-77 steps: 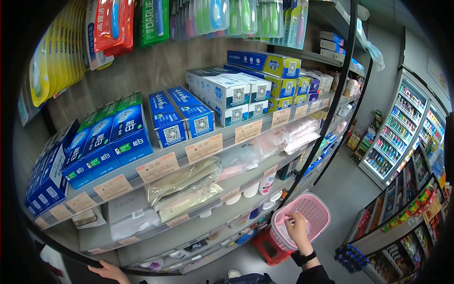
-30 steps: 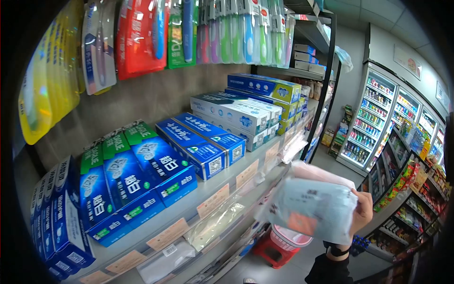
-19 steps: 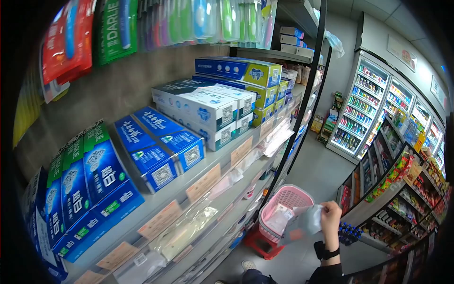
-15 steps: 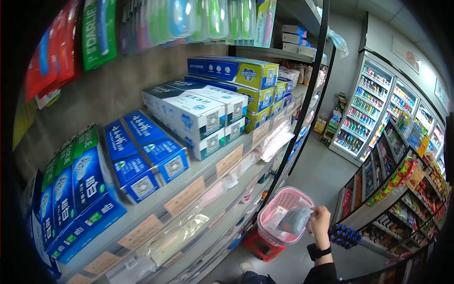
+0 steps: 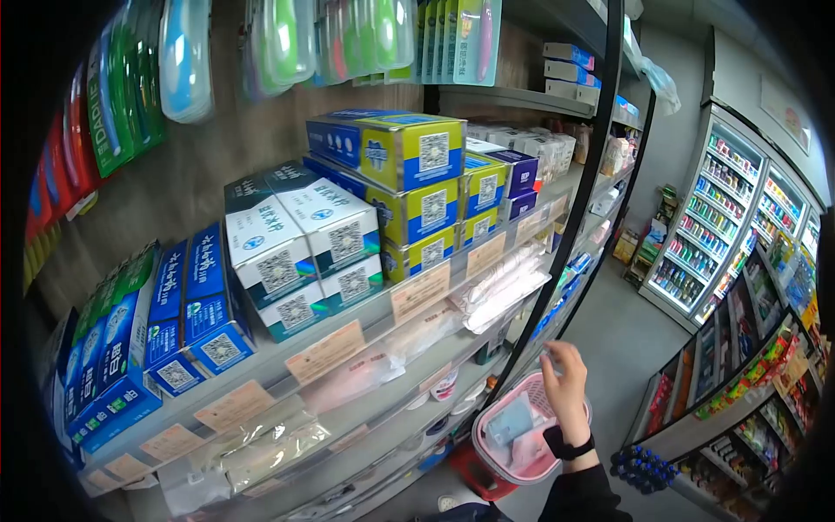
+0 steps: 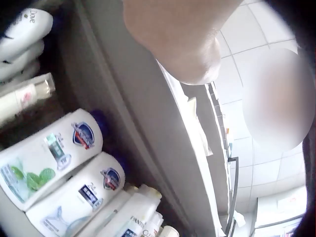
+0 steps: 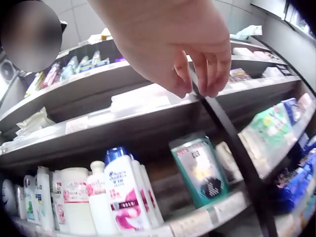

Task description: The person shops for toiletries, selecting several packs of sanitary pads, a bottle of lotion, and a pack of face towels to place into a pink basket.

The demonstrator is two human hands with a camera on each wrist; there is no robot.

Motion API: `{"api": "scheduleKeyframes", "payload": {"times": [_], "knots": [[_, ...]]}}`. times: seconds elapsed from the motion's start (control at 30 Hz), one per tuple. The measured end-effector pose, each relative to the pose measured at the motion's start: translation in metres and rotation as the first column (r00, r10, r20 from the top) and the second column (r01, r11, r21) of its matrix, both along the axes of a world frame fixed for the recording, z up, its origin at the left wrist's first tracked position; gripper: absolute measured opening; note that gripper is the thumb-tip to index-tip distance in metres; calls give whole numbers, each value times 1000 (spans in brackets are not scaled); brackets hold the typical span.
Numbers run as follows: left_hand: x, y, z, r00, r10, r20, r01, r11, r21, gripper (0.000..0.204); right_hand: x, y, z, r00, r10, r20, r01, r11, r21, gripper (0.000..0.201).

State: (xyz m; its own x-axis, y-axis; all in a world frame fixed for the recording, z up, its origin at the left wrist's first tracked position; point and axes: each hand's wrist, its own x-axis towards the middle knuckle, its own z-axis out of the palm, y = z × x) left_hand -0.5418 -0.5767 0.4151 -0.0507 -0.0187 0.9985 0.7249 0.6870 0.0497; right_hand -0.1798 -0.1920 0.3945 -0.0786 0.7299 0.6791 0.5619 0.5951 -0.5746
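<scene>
My right hand (image 5: 567, 387) is raised above the far side of a pink basket (image 5: 537, 391), its fingers loosely bent and holding nothing. Inside the basket lie a pale blue plastic packet (image 5: 510, 419) and a pinkish packet (image 5: 528, 449). In the right wrist view, the same right hand (image 7: 182, 49) hangs in front of shelves, fingertips pointing down over a pale pink pack (image 7: 143, 98). Only the base of my left hand (image 6: 180, 42) shows in the left wrist view, beside a grey shelf edge; its fingers are hidden. White body wash bottles (image 6: 59, 158) stand below it.
Toothpaste boxes (image 5: 300, 230) line the upper shelf, under hanging toothbrushes (image 5: 370, 35). Folded white packs (image 5: 503, 285) lie one shelf lower. A black upright post (image 5: 574, 187) stands at the shelf's end. The basket sits on a red stool (image 5: 474, 474). A snack rack (image 5: 739, 374) is opposite.
The right hand gripped the blue packet, lowered it into the basket, let it go and rose away from it. The view turned along the shelf. The left hand has left the head view.
</scene>
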Motion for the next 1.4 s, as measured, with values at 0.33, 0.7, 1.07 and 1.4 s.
{"api": "scheduleKeyframes", "payload": {"times": [0.33,0.7,1.07,1.4], "knots": [[-17,27,-35,979,64,195,-53,997,-60,58,-58,46,109,928,243,283,-336,874,350,53],[-21,26,-42,981,69,182,-63,997,-37,59,-72,66,124,783,323,532,-528,797,293,65],[-18,20,-42,978,66,199,-48,994,-96,57,-99,86,117,846,146,513,-402,807,433,47],[-14,21,-40,976,63,210,-43,994,-101,55,-103,93,117,826,219,519,-485,745,458,32]]}}
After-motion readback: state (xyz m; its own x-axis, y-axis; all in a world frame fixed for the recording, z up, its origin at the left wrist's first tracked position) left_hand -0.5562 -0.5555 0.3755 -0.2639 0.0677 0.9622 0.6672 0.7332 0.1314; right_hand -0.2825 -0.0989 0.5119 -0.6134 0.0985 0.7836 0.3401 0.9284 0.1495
